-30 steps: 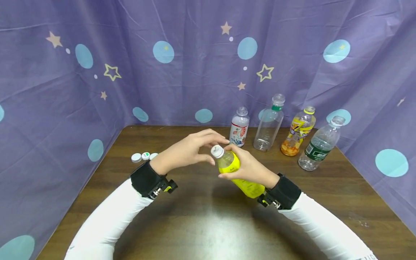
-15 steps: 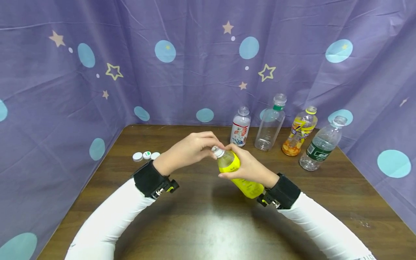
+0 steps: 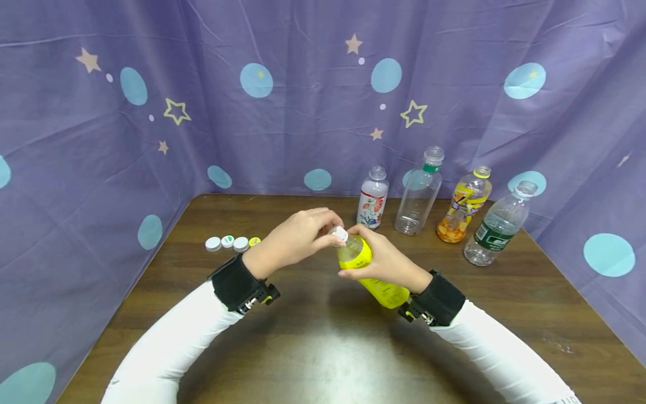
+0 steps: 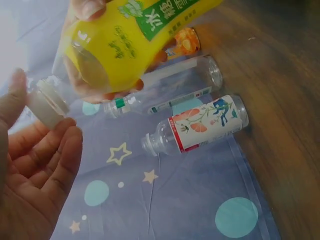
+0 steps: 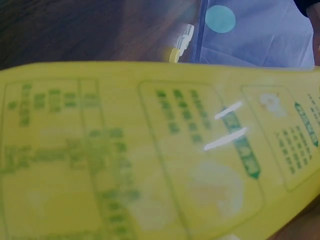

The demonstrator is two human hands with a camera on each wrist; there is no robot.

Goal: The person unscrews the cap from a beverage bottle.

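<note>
Uncapping the yellow bottle (image 3: 370,269)
Right hand (image 3: 386,259) grips it tilted mid-tabletop (image 3: 323,336); left hand (image 3: 295,238) pinches the cap (image 3: 339,234). Probably wants more twisting.

Loose caps (image 3: 227,243) left on table (image 3: 323,348); four bottles (image 3: 435,205) back right.

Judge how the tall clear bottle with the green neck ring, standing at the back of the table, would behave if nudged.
The tall clear bottle looks empty and has no cap, so it is probably very light and would slide or tip at a slight push. Its thin clear wall likely dents under a squeeze. Round-bodied, it would probably roll once down, perhaps toward the white floral bottle beside it.
</note>
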